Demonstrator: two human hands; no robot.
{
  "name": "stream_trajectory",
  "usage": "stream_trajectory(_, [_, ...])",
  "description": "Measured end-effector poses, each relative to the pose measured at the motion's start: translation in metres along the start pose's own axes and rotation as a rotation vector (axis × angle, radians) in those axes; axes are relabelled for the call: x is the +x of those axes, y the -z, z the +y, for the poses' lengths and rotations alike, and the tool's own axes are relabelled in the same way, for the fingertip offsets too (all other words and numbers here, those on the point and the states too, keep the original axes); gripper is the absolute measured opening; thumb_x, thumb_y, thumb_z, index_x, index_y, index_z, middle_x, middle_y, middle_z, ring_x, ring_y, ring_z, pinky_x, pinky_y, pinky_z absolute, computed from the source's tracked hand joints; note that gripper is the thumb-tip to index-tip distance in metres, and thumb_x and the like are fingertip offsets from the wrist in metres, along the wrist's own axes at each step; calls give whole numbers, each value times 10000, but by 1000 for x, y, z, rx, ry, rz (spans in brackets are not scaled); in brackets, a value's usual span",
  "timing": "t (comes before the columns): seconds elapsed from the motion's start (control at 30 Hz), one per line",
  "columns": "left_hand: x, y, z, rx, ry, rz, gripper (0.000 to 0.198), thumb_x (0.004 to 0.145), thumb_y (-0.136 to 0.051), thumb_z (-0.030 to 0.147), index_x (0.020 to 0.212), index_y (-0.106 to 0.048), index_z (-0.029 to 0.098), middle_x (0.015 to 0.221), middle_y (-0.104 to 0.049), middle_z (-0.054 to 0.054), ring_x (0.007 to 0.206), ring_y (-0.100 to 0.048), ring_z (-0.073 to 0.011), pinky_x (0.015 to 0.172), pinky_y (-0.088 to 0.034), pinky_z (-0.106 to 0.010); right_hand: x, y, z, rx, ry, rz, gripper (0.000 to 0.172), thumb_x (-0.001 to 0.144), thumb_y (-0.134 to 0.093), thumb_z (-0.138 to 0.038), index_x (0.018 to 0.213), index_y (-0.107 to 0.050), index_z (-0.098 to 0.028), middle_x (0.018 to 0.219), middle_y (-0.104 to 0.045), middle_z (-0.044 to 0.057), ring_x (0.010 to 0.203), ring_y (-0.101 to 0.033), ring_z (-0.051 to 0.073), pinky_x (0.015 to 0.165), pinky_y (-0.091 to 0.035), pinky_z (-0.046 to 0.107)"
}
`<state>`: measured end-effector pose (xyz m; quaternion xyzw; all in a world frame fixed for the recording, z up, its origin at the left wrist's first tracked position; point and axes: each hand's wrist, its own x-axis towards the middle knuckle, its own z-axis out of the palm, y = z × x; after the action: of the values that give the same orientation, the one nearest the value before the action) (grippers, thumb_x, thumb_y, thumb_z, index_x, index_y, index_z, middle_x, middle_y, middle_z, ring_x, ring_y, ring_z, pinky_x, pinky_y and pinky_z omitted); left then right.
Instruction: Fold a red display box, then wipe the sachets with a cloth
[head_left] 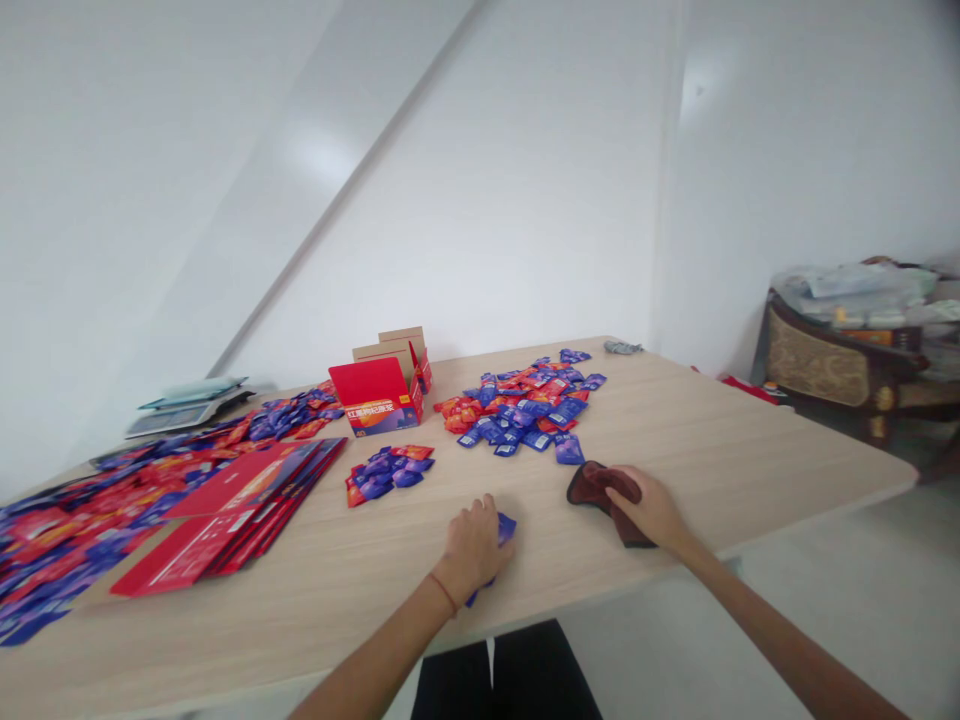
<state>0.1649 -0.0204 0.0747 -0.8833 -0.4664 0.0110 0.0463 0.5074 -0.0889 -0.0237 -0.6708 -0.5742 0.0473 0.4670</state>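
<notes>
My left hand (pixel 472 545) is at the table's front, its fingers curled over blue sachets (pixel 508 527) that stick out at its side and below. To the right, my right hand (pixel 651 508) grips a dark brown, leather-like thing (pixel 591 487) with black edges; its exact kind is unclear. A small group of purple and red sachets (pixel 390 470) lies beyond my left hand. Farther back is a bigger heap of blue and red sachets (pixel 517 405), and one blue sachet (pixel 569 449) lies close to the brown thing.
Open red cartons (pixel 379 400) stand at the back of the table (pixel 765 430). Flattened red cartons (pixel 225 510) are stacked on the left, beside a wide spread of sachets (pixel 97 520). A grey crumpled item (pixel 622 347) lies at the far edge. A loaded wooden chair (pixel 825 350) stands right.
</notes>
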Motion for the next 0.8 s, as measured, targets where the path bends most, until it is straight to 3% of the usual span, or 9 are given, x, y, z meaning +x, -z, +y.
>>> stream_trajectory(0.23, [8,6,-6,94,-209,-13,737,758,-714,371,1400,-480,92,1260,-610,-207,1004,-686,-357,826,-561,-434,0,-2,-1,21,-1,7,393,860,-598,-490,1145,-713,-244,1155,-764,92,1057,-703,315,956,-525,439])
stream_trajectory(0.4, [22,9,-20,196,-382,43,673,754,-700,163,1390,-486,117,1295,-572,-204,1018,-667,-338,833,-552,-431,0,-1,-4,36,0,15,377,849,-605,-464,1127,-720,-237,1157,-763,101,1072,-699,317,956,-527,433])
stream_trajectory(0.57, [61,8,-55,265,-553,117,413,951,-485,53,1339,-552,177,1361,-565,-170,1282,-537,-316,1096,-407,-485,0,-2,-5,55,-13,6,404,844,-610,-473,1154,-711,-234,1172,-759,109,1098,-695,327,985,-524,453])
stream_trajectory(0.67, [88,6,-80,291,-557,135,353,992,-444,57,1281,-605,181,1335,-593,-171,1286,-537,-310,1105,-391,-508,-1,-3,-4,49,-9,17,409,847,-608,-482,1154,-709,-233,1185,-756,110,1109,-694,324,990,-523,445])
stream_trajectory(0.8, [119,1,-112,312,-488,123,270,1013,-506,103,1240,-641,161,1279,-632,-150,1213,-598,-292,1046,-464,-497,-1,-4,-2,46,-10,16,408,850,-600,-481,1157,-711,-235,1179,-761,100,1097,-703,316,979,-529,436])
